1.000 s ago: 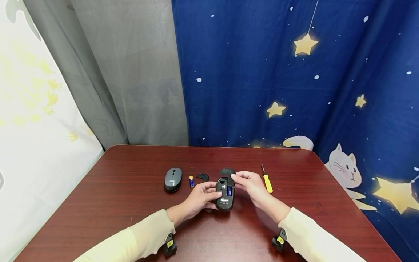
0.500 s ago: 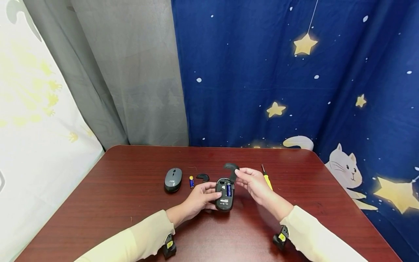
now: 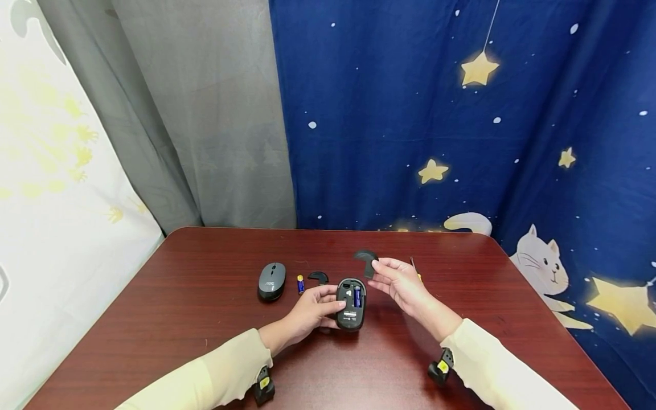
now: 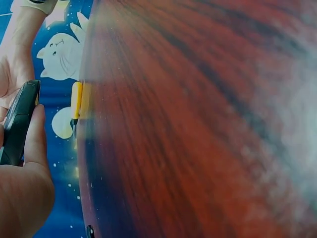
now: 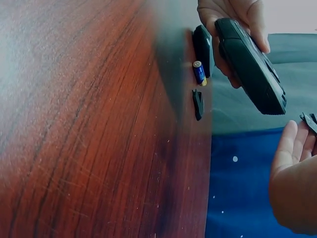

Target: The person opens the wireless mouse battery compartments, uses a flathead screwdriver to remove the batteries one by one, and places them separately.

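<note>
My left hand (image 3: 306, 312) grips a black computer mouse (image 3: 351, 319), underside turned up, thumb across its edge. A blue battery (image 3: 357, 296) sits in the mouse's uncovered compartment. Just up and to the right, my right hand (image 3: 402, 285) pinches a black curved battery cover (image 3: 367, 259), apart from the mouse. The right wrist view shows the mouse (image 5: 250, 67) held above the table, with the cover (image 5: 311, 124) at the right edge, partly cut off. In the left wrist view the mouse (image 4: 21, 121) appears edge-on between thumb and fingers.
Left of the hands stand a grey mouse (image 3: 271, 280), a blue and yellow battery (image 3: 300, 285) and another black curved cover (image 3: 319, 277) on the brown table (image 3: 215, 285). A yellow-handled screwdriver (image 4: 76, 101) lies beyond the right hand, mostly hidden in the head view.
The right hand has lifted the curved cover off the mouse and moved it up and to the right, baring the battery compartment. My left hand and the mouse have hardly moved.
</note>
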